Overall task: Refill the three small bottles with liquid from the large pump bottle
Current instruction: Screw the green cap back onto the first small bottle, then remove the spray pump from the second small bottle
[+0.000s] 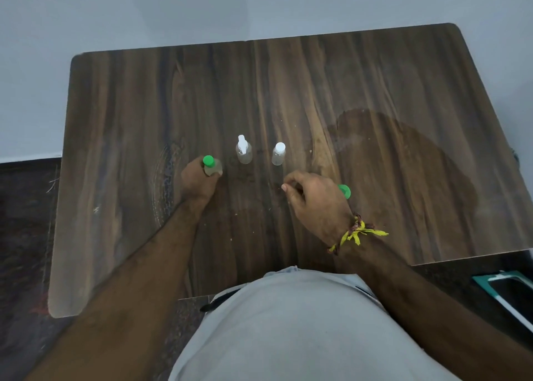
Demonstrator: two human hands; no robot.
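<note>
Grey cloth of the person's shirt [288, 323] filled the near edge of the view, and both forearms reached out from it over the dark wood-grain counter [403, 92]. Nearest, the right hand [314, 199] hovered or rested low on the counter with its fingers [288, 186] curled inward; a green cap [344, 191] showed just past its knuckles, and whether the hand held that cap or merely lay beside it could not be told. A yellow thread band [357, 232] circled that wrist. Slightly farther, the left hand [199, 183] gripped a small green-capped bottle [210, 167], fingers wrapped round its clear body below the cap. Beyond stood a small spray-top bottle [243, 150] and a small white-capped bottle [278, 153], upright, apart from each other and just ahead of both hands. These looked light, thin-walled and easy to tip or squeeze, so a hold low on the body, with the other hand turning the cap, seemed wisest. A broad wet-looking stain [403, 155] darkened the counter to the right, hinting at slippery plastic. No large pump bottle was in view.
</note>
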